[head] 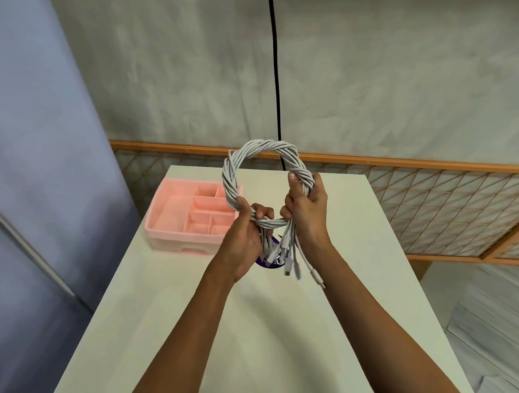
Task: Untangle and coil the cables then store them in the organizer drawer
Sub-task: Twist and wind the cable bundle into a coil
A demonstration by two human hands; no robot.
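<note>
Both hands (279,216) grip upright cable coil (261,156), plug ends (290,261) dangling downward

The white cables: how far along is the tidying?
Done: the cables form one twisted loop. In hand: the left hand and right hand both grip its lower part above the table, connector ends dangling loose. Left: securing those ends and storing the coil; the pink organizer shows no cable yet.

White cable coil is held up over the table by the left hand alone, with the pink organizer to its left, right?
No: the head view shows both the left hand and the right hand gripping the white cable coil, held up over the table, pink organizer to its left.
</note>
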